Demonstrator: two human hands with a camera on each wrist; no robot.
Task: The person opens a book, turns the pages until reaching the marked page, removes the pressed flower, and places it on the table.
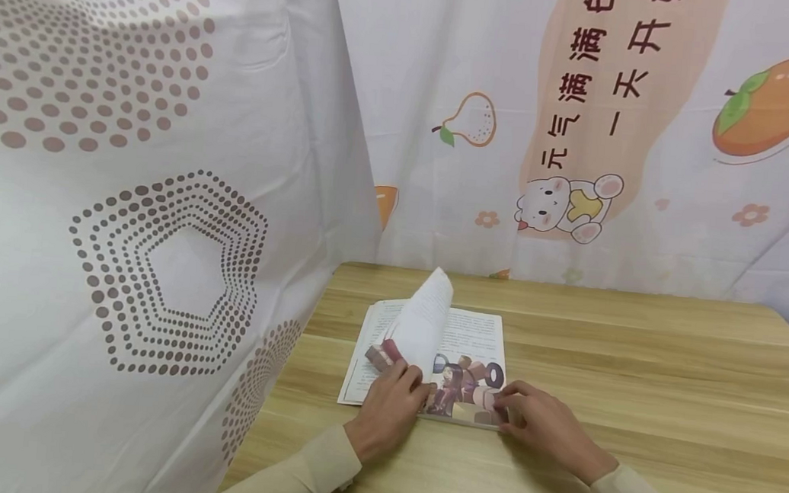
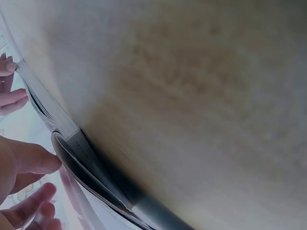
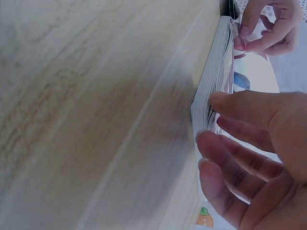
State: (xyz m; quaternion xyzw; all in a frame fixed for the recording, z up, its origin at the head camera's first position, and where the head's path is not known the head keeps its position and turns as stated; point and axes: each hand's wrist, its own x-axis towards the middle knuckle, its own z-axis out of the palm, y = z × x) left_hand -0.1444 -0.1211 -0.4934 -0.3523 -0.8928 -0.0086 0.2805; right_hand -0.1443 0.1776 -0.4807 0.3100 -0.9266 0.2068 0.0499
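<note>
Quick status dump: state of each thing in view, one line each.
Book: open, lying on the table
Raised page: lifted, curved
Left hand: pinching the raised page near its lower edge
Right hand: fingers curled at the book's near right corner, thumb touching the page edges
Table: bearing the book
Dotted cloth: hanging at left, creased
Fruit-print cloth: hanging behind the table
</note>
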